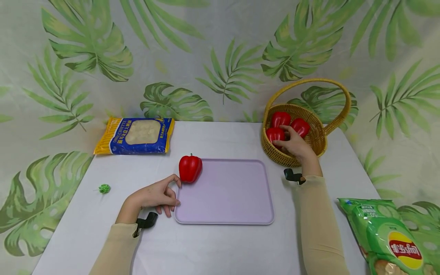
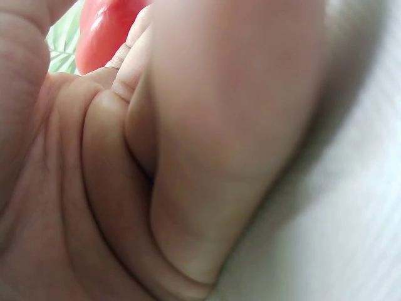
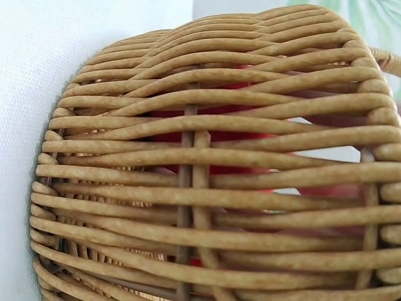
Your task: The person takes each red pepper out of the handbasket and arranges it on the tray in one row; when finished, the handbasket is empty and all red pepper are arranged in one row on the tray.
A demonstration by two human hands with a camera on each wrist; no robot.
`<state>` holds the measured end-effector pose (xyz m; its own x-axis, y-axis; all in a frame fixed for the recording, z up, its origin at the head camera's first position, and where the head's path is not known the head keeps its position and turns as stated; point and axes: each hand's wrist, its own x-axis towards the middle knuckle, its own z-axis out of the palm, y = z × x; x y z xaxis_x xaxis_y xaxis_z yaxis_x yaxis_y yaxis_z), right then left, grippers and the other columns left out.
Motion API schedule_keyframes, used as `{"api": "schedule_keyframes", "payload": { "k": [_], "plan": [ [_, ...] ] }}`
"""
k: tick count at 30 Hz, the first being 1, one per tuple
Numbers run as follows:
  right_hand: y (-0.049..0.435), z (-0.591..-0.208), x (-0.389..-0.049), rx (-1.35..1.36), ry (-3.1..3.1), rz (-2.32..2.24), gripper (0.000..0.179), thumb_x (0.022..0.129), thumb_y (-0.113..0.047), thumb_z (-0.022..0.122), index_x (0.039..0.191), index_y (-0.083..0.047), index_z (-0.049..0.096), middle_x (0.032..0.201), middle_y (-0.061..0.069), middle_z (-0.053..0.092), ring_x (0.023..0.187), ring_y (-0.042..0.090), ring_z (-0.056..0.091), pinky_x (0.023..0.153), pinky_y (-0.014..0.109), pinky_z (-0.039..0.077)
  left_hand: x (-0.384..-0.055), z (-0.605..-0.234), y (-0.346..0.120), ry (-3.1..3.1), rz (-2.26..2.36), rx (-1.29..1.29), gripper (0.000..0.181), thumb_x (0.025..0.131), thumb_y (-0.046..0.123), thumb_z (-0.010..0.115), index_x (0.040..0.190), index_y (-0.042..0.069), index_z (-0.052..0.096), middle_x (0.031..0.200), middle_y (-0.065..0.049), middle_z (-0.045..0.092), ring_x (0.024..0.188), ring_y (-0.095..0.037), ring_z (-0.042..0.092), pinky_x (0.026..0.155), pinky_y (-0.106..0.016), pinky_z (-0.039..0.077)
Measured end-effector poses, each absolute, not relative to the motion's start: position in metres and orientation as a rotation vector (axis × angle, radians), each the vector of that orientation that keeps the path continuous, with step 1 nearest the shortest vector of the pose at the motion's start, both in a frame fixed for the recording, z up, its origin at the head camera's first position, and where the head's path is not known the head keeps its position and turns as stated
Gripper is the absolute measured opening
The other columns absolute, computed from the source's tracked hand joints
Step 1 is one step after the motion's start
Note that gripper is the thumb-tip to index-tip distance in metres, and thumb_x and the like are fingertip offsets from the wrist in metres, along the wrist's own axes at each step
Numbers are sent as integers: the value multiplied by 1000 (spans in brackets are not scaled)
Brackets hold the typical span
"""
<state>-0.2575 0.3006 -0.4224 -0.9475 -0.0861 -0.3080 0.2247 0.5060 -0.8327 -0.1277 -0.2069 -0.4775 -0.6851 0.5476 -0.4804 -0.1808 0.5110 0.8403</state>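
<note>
My right hand (image 1: pixel 296 145) reaches over the near rim of a wicker basket (image 1: pixel 324 141), its thumb and fingers round a red bell pepper (image 1: pixel 274 134). Two more red peppers, one at the back (image 1: pixel 280 118) and one on the right (image 1: pixel 300 126), lie in the basket too. A lilac tray (image 1: pixel 227 194) lies flat, and my left hand (image 1: pixel 156 194) holds its left rim with thumb and forefinger. One red bell pepper (image 1: pixel 190 169) stands upright at the tray's far left corner, close to that forefinger. In the right wrist view, basket weave (image 3: pixel 207 157) hides most of the fingers.
A blue and yellow pasta bag (image 1: pixel 137 135) lies at the back left. Left of the tray sits a small green wrapped item (image 1: pixel 104 188). A green chip bag (image 1: pixel 385 236) lies at the right edge. Leaf-print cloth (image 1: pixel 227 72) hangs behind the table.
</note>
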Motion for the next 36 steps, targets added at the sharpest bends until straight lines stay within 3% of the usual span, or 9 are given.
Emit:
{"api": "schedule_keyframes", "payload": {
  "k": [3,10,17,26,36],
  "plan": [
    [299,-422,-257,122,2451,-1412,89,103,-26,71,170,-17,13,170,24,25,142,40,37,99,33,53,-127,-477,-207,1996,1231,304,56,96,22,79,135,12,40,79,-8,75,64,-22,77,50,-23,53],
    [297,-422,-258,145,2450,-1403,88,104,-25,69,171,-19,13,172,23,24,147,42,32,113,48,48,-127,-476,-206,1998,1228,305,55,97,22,78,135,12,39,79,-7,75,63,-21,77,50,-23,53],
    [297,-423,-258,159,2447,-1420,82,105,-23,67,170,-19,17,171,23,25,143,41,37,110,46,50,-127,-476,-206,1998,1233,304,55,97,21,78,135,12,39,79,-7,75,64,-22,77,50,-22,53],
    [298,-423,-256,197,2450,-1462,83,104,-22,68,170,-21,19,172,22,25,147,43,37,119,55,47,-126,-472,-206,1994,1238,311,57,97,21,78,136,11,39,79,-7,74,63,-22,77,50,-23,52],
    [297,-418,-249,220,2540,-1527,81,103,-22,69,170,-24,23,176,18,22,150,45,37,119,58,46,-126,-473,-206,1999,1229,309,56,97,22,78,136,11,39,79,-7,75,63,-21,76,50,-23,52]
  ]
}}
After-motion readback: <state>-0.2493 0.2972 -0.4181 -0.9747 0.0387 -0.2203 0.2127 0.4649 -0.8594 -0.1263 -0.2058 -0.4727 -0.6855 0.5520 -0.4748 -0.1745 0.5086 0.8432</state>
